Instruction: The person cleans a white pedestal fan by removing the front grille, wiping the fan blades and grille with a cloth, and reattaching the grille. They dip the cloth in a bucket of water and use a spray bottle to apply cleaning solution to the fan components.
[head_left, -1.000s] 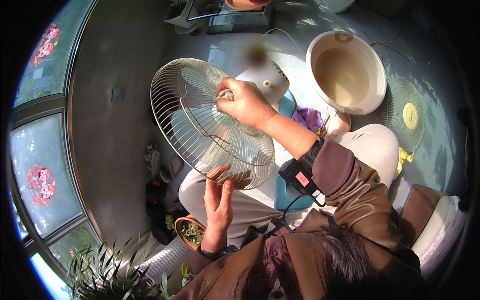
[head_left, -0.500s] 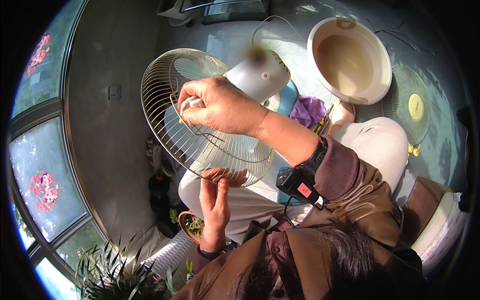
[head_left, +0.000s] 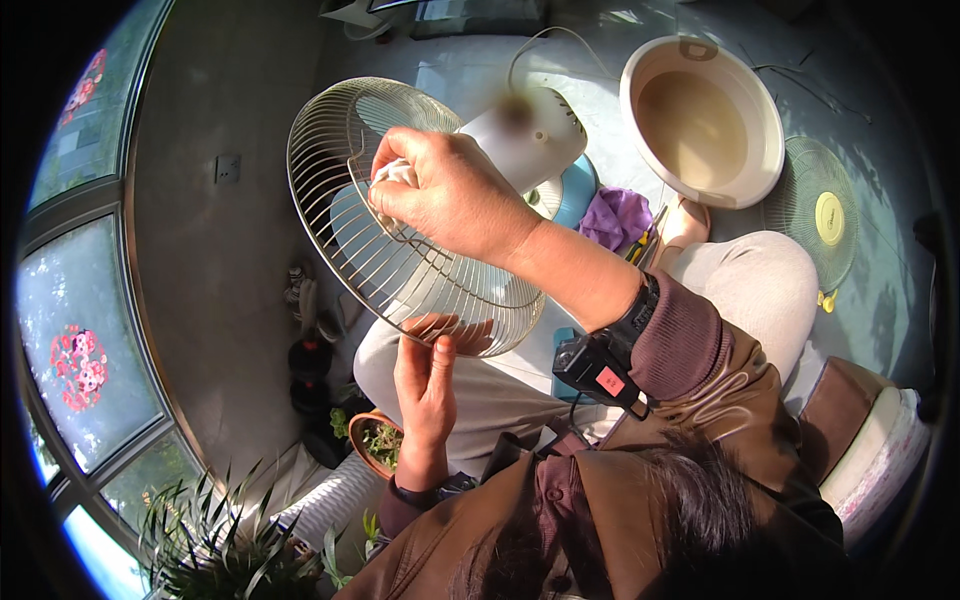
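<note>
Metal fan guard [head_left: 410,285] is tilting above person's L leg [head_left: 490,405], w/ L hand [head_left: 427,395] grasping its lower edge; R hand [head_left: 455,195] is pinching white cloth [head_left: 396,172] at its wires. Just R, white fan body [head_left: 540,145] is sitting nr purple cloth [head_left: 615,218]; then basin [head_left: 632,110] is holding murky water [head_left: 700,130], & 2nd guard [head_left: 805,195], greenish w/ yellow ctr, is lying beside it.
</note>
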